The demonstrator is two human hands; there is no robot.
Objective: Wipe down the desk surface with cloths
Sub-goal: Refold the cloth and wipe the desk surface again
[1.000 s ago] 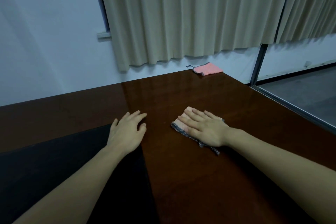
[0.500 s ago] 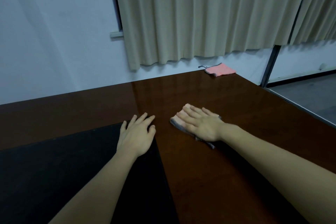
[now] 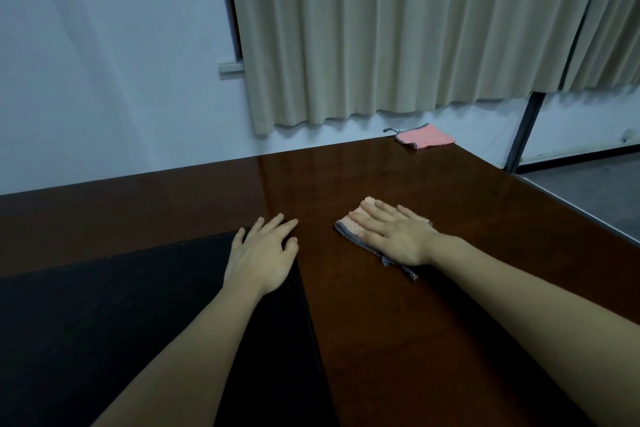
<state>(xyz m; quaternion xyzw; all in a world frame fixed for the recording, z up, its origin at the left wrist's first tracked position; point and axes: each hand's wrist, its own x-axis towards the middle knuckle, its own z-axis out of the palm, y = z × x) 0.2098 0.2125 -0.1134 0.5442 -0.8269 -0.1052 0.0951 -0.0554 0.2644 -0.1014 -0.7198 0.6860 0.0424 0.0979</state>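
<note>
Low in the frame, both forearms are reaching up from the bottom edge onto the desk (image 3: 398,340). At lower left a black mat (image 3: 104,322) is covering part of the wood, and the left hand (image 3: 265,255) is resting flat on the mat's upper right corner, fingers straight and slightly spread, holding nothing. Right of centre, the right hand (image 3: 393,234) is pressing flat on the cloth (image 3: 349,227), fingers extended over it, the grey hem showing at the hand's left and below the wrist. Compared with a second ago, hand and cloth are lying in nearly the same spot on the wood; mostly the view itself is shifting, so the stroke seems to be pausing or only creeping, and much of the desk probably remains to be wiped. Far off, at the upper right corner of the desk below the curtain (image 3: 398,31), a spare cloth (image 3: 427,137) is lying untouched.
</note>
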